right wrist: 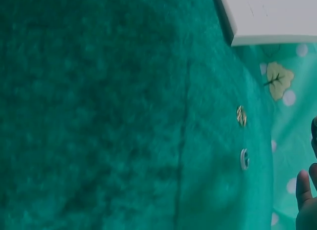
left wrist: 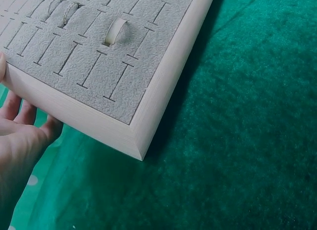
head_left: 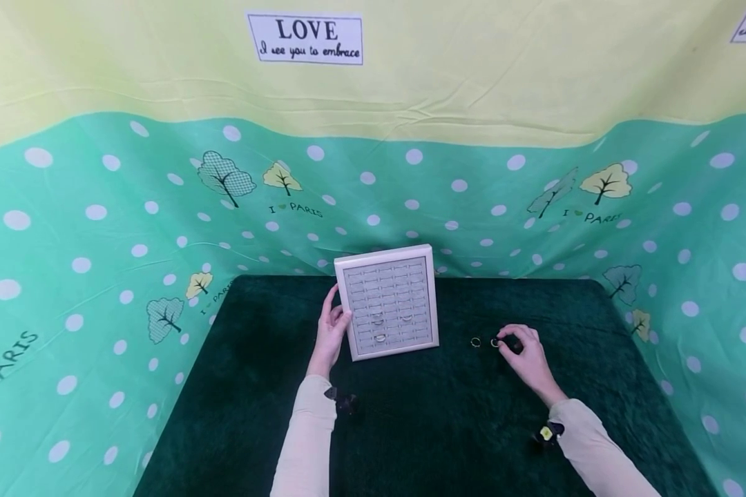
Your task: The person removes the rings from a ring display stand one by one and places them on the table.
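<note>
Left hand at the ring tray's 8 o'clock, gripping it: thumb over the front of the frame, fingers behind. Ring tray is over the far-middle part of the dark green desk, tipped up, slotted face turned to 6 o'clock at the person. Its sides run about 11:30–5:30. Outline looks near-square from here, so can't call a long axis. Slots run near 9–3, right end a bit high. A few seated rings sit in the lower rows, mostly toward 7. Can't tell if the bottom edge touches the desk.

Off the tray's 4 o'clock: gold ring on the desk, showing me a full hoop. Silver ring just beside it, at its 3.

Right hand furthest right, fingers bent, tips at the silver ring's 3. Can't tell if it's pinching or just near.
</note>
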{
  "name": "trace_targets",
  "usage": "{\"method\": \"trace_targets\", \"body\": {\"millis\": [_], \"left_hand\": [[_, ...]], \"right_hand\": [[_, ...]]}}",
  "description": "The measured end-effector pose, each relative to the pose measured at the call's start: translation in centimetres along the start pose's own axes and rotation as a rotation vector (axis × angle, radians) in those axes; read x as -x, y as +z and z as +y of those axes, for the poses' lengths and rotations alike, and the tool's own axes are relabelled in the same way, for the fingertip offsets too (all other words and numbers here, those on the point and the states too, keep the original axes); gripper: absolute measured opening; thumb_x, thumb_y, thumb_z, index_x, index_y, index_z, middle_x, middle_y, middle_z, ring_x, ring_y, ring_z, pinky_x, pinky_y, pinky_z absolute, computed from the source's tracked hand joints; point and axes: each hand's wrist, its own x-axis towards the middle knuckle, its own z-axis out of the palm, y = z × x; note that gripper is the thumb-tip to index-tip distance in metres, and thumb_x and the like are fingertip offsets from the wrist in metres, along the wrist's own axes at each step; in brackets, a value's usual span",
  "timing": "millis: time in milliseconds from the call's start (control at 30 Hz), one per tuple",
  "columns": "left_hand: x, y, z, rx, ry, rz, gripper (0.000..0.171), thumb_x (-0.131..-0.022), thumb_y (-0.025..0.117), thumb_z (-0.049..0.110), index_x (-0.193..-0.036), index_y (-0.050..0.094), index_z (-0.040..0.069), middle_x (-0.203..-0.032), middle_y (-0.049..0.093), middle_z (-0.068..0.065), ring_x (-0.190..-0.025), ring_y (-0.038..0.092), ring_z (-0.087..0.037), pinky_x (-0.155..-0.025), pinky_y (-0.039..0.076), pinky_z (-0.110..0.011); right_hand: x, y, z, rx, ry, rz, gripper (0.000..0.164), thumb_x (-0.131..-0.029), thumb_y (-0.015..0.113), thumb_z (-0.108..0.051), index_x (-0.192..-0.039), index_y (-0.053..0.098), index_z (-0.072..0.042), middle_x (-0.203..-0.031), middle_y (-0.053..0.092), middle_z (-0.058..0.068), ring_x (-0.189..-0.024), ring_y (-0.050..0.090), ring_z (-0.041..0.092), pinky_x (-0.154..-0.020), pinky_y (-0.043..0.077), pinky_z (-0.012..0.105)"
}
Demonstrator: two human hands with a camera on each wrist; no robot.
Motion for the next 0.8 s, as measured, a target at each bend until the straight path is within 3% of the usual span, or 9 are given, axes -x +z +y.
{"method": "trace_targets", "body": {"millis": [133, 233, 333, 500, 800], "left_hand": [[0.5, 0.3, 1.3, 0.0, -0.004, -0.012, 0.067, -0.099, 0.047, -0.004, -0.155, 0.018, 0.019, -0.133, 0.05, -0.025, -0.116, 0.054, -0.031, -0.103, 0.033, -0.054], [0.5, 0.3, 1.1, -0.006, -0.001, -0.006, 0.067, -0.099, 0.047, -0.003, -0.155, 0.019, 0.022, -0.132, 0.051, -0.024, -0.115, 0.055, -0.03, -0.103, 0.034, -0.053], [0.0, 0.1, -0.1, -0.011, 0.011, 0.01, 0.067, -0.099, 0.049, 0.0, -0.154, 0.023, 0.028, -0.132, 0.052, -0.022, -0.115, 0.056, -0.029, -0.102, 0.034, -0.054], [-0.2, -0.1, -0.7, -0.027, 0.034, 0.011, 0.066, -0.099, 0.05, 0.003, -0.153, 0.025, 0.03, -0.13, 0.054, -0.019, -0.114, 0.057, -0.029, -0.101, 0.036, -0.053], [-0.2, -0.1, -0.7, -0.032, 0.047, 0.01, 0.065, -0.099, 0.051, 0.003, -0.152, 0.026, 0.032, -0.129, 0.055, -0.019, -0.113, 0.057, -0.029, -0.101, 0.036, -0.054]], "right_hand": [[0.1, -0.3, 0.6, 0.013, 0.019, 0.008, 0.014, -0.085, 0.066, 0.005, -0.098, 0.065, 0.002, -0.111, 0.06, 0.017, -0.101, 0.043, 0.027, -0.074, 0.037, 0.028], [0.3, -0.5, 1.1, 0.025, 0.03, 0.019, 0.013, -0.085, 0.066, 0.005, -0.098, 0.065, 0.003, -0.11, 0.06, 0.018, -0.101, 0.043, 0.024, -0.074, 0.036, 0.024], [0.4, -0.6, 1.5, 0.031, 0.033, 0.027, 0.013, -0.085, 0.065, 0.005, -0.098, 0.065, 0.004, -0.108, 0.06, 0.018, -0.1, 0.043, 0.026, -0.074, 0.036, 0.022], [0.7, -0.7, 2.4, 0.041, 0.042, 0.022, 0.014, -0.084, 0.065, 0.006, -0.098, 0.065, 0.004, -0.106, 0.06, 0.018, -0.1, 0.044, 0.033, -0.074, 0.037, 0.025], [1.0, -0.9, 4.1, 0.082, 0.097, 0.001, 0.014, -0.086, 0.063, 0.003, -0.1, 0.064, 0.004, -0.108, 0.059, 0.021, -0.105, 0.043, 0.033, -0.081, 0.035, 0.034]]}}
